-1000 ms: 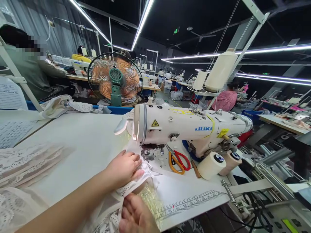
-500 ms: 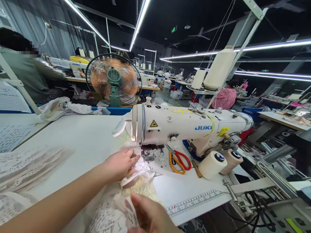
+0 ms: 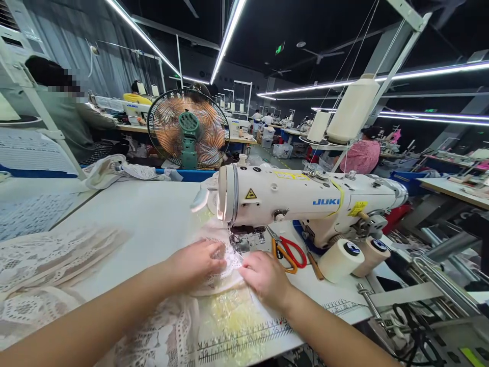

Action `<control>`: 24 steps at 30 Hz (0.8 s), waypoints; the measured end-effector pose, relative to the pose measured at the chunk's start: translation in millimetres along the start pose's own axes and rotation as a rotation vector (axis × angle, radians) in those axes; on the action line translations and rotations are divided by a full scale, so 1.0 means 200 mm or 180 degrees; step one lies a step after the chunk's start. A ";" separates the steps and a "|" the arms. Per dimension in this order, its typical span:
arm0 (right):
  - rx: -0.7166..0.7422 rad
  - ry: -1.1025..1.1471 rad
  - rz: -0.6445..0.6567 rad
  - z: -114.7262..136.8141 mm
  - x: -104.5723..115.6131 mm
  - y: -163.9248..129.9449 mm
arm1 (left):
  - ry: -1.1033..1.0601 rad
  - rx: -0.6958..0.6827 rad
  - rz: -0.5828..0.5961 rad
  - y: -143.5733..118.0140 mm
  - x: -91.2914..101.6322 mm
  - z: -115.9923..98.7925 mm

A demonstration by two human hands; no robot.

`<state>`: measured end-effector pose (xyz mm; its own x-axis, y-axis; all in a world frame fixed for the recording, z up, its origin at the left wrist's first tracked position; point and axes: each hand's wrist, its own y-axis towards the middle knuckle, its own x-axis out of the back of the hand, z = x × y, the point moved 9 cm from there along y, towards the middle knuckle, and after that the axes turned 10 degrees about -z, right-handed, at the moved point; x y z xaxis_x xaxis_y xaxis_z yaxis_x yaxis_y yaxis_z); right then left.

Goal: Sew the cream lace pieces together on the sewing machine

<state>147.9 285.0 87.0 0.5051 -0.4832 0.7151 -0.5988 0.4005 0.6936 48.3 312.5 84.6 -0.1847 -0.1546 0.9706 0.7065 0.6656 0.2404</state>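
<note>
A white lace fabric piece [image 3: 225, 267] lies on the sewing table under the needle area of a white JUKI sewing machine [image 3: 305, 201]. My left hand [image 3: 196, 262] rests flat on the lace to the left of the presser foot, fingers pressing it down. My right hand [image 3: 265, 278] presses on the fabric just right of it, in front of the needle plate. More lace [image 3: 160, 336] trails toward the table's near edge. The needle itself is partly hidden by the machine head.
Scissors with red and orange handles [image 3: 288, 252] lie under the machine arm, beside two cream thread cones [image 3: 346, 260]. A ruler strip [image 3: 244, 339] runs along the table edge. Folded lace [image 3: 46, 260] lies at left. A fan [image 3: 189, 130] and other workers sit behind.
My right hand has come up from the near table edge onto the fabric beside the presser foot. The lace has been spread flatter under the machine. My left hand stays on it.
</note>
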 end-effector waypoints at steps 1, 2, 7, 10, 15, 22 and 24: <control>0.0029 0.0067 -0.0083 0.01 0.01 -0.01 | -0.0059 -0.0002 0.0006 -0.01 -0.01 -0.05; 0.0066 0.0135 -0.0158 0.02 0.02 -0.02 | -0.0120 0.0010 0.0010 -0.02 -0.02 -0.09; 0.0149 0.0231 -0.0141 0.04 0.01 -0.05 | -0.0277 -0.0045 -0.0400 -0.04 -0.03 -0.26; 0.0148 0.0192 -0.0095 0.05 0.00 -0.05 | -0.0254 -0.0146 -0.0425 -0.05 -0.04 -0.26; 0.0054 0.0185 0.0054 0.04 -0.03 -0.05 | -0.0255 -0.0307 -0.0508 -0.05 -0.03 -0.22; -0.0099 0.0331 0.0131 0.03 -0.04 -0.05 | -0.0348 -0.0508 -0.0647 -0.02 -0.05 -0.15; -0.0167 0.0303 0.0126 0.02 -0.04 -0.04 | -0.0355 -0.0540 -0.0675 -0.01 -0.05 -0.13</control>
<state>147.0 282.1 75.2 0.5400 -0.3910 0.7454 -0.5874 0.4592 0.6664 67.4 293.7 74.7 -0.4078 -0.1896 0.8932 0.7466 0.4939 0.4457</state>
